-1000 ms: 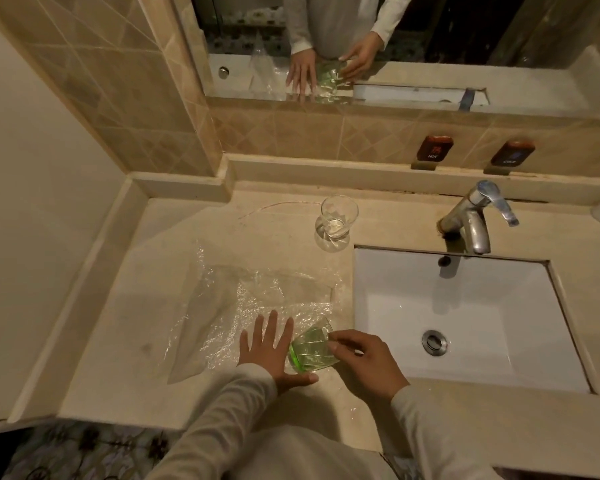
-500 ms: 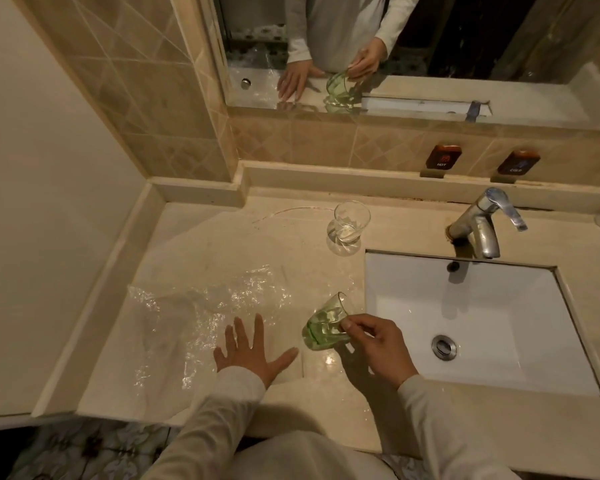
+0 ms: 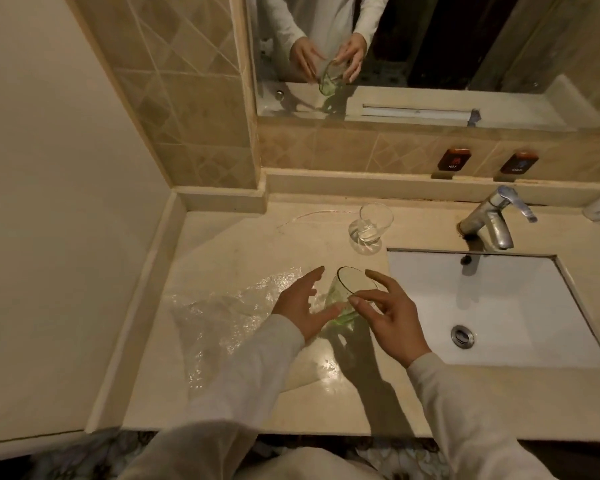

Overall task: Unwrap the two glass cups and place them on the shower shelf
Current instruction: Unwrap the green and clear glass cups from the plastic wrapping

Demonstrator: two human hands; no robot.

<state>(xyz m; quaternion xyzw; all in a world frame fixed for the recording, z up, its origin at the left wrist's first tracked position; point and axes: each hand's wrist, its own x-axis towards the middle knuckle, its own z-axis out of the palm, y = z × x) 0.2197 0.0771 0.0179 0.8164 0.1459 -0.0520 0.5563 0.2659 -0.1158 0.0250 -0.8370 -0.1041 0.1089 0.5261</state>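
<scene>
Green-tinted glass cup (image 3: 345,299) hung tilted above the tabletop (image 3: 243,244), rim toward the camera, just left of the sink (image 3: 492,306). Right hand (image 3: 392,317) had it, the grip closed on the rim by thumb and fingers. Left hand (image 3: 302,306) reached in alongside, fingers spread, thumb at the cup's base, its grip open. Crumpled plastic wrap (image 3: 222,317) lay beneath, and the clear glass cup (image 3: 371,228) stood upright farther back, near the faucet (image 3: 492,220).

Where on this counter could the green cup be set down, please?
Bare counter lies between the back ledge, the clear cup and the plastic wrap; also the front strip below the sink. The wrap and both hands crowd the middle.
</scene>
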